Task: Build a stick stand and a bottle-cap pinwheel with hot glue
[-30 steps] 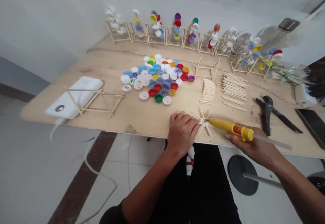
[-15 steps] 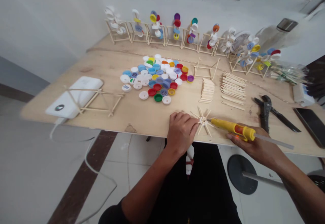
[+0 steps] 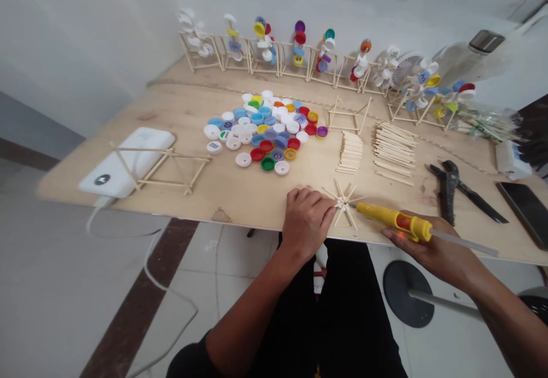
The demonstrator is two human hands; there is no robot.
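Observation:
A star-shaped wheel of thin wooden sticks [image 3: 345, 217] lies flat near the table's front edge, with white material at its hub. My left hand [image 3: 309, 218] pinches one of its spokes on the left side, fingers closed. In my right hand [image 3: 436, 252] is a yellow hot glue gun [image 3: 387, 218], gripped at its handle, a clear glue stick coming out of its back. The gun's nozzle points left and reaches the wheel's hub; whether it touches I cannot tell. A small orange light glows by the gun's trigger.
Bottle caps [image 3: 268, 132] form a pile mid-table. Short sticks [image 3: 351, 152] and longer sticks [image 3: 394, 152] lie in rows. Stick frames stand at the back with cap wheels. A white power bank [image 3: 128, 164], another stick frame [image 3: 171, 172], a black cutter [image 3: 448, 189] and a phone [image 3: 524, 212] are around.
The view has shifted very slightly. Both hands, the glue gun and the stick wheel stay in nearly the same places.

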